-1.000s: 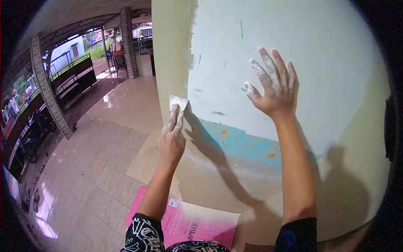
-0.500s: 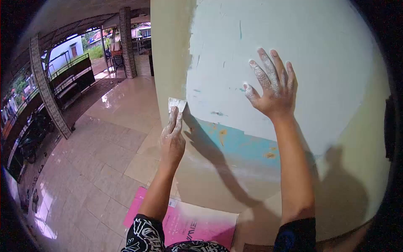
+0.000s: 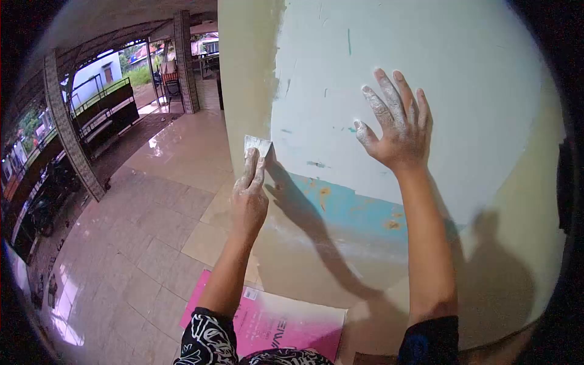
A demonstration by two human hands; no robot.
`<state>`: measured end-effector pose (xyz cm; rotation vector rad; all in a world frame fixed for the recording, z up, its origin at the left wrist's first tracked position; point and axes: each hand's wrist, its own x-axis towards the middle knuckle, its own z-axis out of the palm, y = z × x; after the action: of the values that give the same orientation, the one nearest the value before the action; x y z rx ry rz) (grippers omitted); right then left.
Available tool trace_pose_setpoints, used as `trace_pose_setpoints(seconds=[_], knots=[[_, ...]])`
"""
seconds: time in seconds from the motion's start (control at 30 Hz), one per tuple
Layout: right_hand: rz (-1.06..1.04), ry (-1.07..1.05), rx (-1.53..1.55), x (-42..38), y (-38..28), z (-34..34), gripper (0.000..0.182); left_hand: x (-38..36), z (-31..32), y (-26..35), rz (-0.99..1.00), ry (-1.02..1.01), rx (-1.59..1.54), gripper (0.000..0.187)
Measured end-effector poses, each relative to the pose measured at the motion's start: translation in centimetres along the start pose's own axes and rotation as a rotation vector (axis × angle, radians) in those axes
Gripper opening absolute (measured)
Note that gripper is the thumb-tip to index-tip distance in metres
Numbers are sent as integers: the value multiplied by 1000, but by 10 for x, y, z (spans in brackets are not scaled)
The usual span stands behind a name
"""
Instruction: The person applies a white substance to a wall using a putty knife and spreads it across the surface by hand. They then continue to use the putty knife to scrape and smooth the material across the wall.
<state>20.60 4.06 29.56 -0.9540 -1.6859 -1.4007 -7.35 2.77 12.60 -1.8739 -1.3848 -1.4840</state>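
My left hand [image 3: 250, 191], dusted with white powder, is closed on a small pale scraper or sanding piece [image 3: 258, 146]. Two of its fingers press the piece against the wall's olive strip [image 3: 250, 79], at the left border of the white patch [image 3: 316, 61]. Higher and to the right, my right hand [image 3: 398, 125] lies spread on the white patch, its fingers apart and powdery, holding nothing. Below the white area runs a blue-green band [image 3: 347, 204] with rusty orange spots.
Pink cardboard [image 3: 286, 328] lies on the tiled floor [image 3: 152, 237] below the wall. Stone-clad pillars [image 3: 72, 125], a railing and a chair stand at the left. A dark object [image 3: 566, 182] is at the right edge.
My left hand and the pale piece have shifted slightly upward along the olive strip. My right hand has stayed almost in place on the wall.
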Motion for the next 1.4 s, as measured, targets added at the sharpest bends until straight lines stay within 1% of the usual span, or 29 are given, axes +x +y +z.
trace_pose_setpoints(seconds=[0.07,0.2,0.3,0.4,0.5,0.57,0.7,0.77,0.83,0.87,0.97,1.0,1.03,1.1,1.13,1.17,1.23,1.27,1.37,1.4], knots=[[-4,-1,1,1,0,1,47,-1,0,1,26,25,6,58],[-12,-8,-11,3,3,1,48,1,6,-2,15,28,-44,57],[-8,-31,4,-9,-1,3,50,-2,4,-1,-14,17,-62,57],[-26,-17,-6,-5,-1,4,50,-2,-4,5,-58,-41,-35,58],[-20,-17,-15,0,2,1,49,0,-2,3,-39,-26,-25,57],[-16,-14,10,-4,0,2,56,0,-4,6,-51,-24,-37,57],[-7,-44,2,-10,-4,4,57,-2,-1,3,-74,-27,-55,57],[-8,-36,11,-5,-1,2,56,-1,-1,5,-66,-9,-74,57],[-12,-18,2,-4,0,1,56,-2,-1,6,-100,-39,-42,57],[-11,-17,6,-5,-1,1,56,-3,5,0,-35,7,-57,61],[5,-34,16,-16,-10,1,55,-4,0,2,-31,-14,-67,62],[1,-19,21,-16,-10,2,54,-4,3,-1,15,25,-15,62],[-4,-3,23,-14,-7,3,54,-2,3,-1,16,41,-21,62],[-9,-15,20,-13,-5,3,53,-5,2,-1,-35,-18,-75,55],[-12,-8,23,-12,-6,3,53,-5,2,-2,-1,-5,-15,63],[-12,-5,27,-14,-7,3,53,-5,0,-1,-1,-6,-13,63],[-19,-11,9,-18,-7,3,53,1,-4,7,-73,-62,9,61],[-14,-11,5,-22,-10,0,53,-1,0,-1,-4,-5,-13,59],[-11,-17,-6,-25,-12,3,51,-3,-1,-2,-4,-11,-9,57],[-12,-19,-22,-23,-11,3,50,-4,2,-1,-42,-21,-26,58]])
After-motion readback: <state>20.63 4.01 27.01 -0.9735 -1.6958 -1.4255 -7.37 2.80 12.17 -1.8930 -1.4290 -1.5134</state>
